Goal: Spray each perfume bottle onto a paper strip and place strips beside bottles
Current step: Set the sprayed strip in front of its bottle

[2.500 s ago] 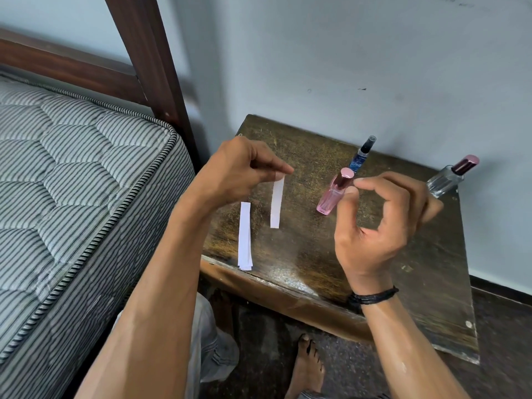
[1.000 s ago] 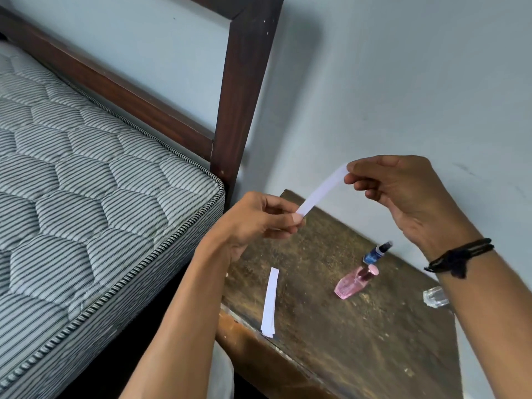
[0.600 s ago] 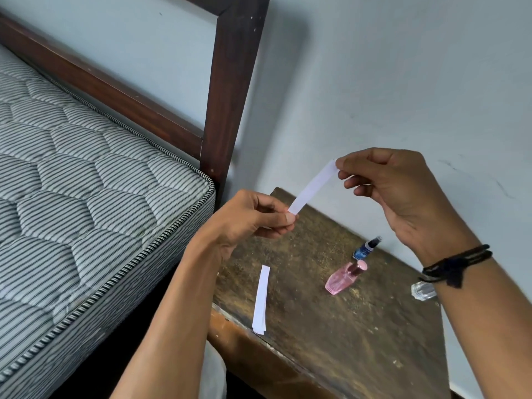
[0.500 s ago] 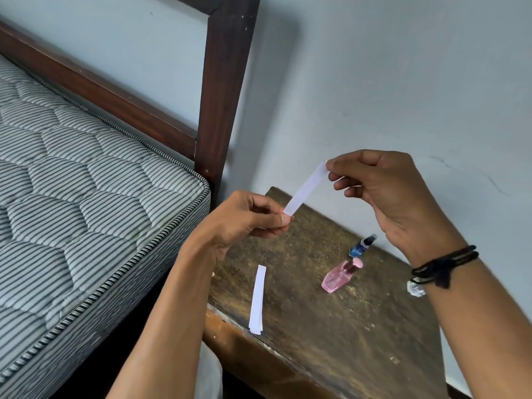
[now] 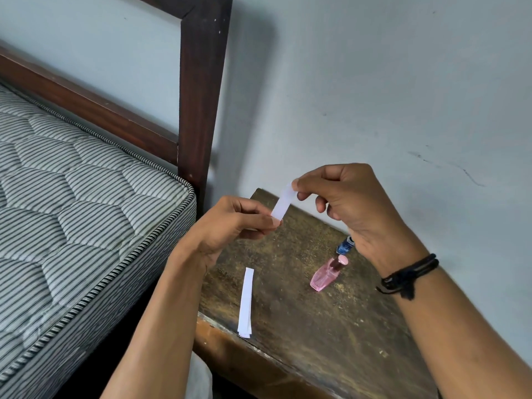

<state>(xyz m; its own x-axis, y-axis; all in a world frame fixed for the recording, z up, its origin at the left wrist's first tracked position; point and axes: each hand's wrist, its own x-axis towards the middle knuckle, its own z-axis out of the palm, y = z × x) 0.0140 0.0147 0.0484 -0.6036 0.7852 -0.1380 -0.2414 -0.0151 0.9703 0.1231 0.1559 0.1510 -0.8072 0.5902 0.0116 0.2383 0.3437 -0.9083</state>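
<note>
A white paper strip (image 5: 283, 201) hangs in the air above the table, held at both ends. My left hand (image 5: 236, 226) pinches its lower end and my right hand (image 5: 345, 203) pinches its upper end. Below my right hand a pink perfume bottle (image 5: 326, 274) lies on its side on the dark wooden table (image 5: 331, 326). A blue bottle (image 5: 345, 246) lies just behind it, partly hidden by my right wrist. More white strips (image 5: 246, 302) lie stacked near the table's front left edge.
A bed with a striped quilted mattress (image 5: 72, 211) and a dark wooden bedpost (image 5: 201, 96) stands close to the table's left side. A pale wall rises right behind the table. A black cord band (image 5: 408, 276) circles my right wrist.
My right hand left the pink bottle and took the strip's upper end. Both hands lifted the strip, and my hands have since come closer together. The clear bottle at the right is now hidden.
</note>
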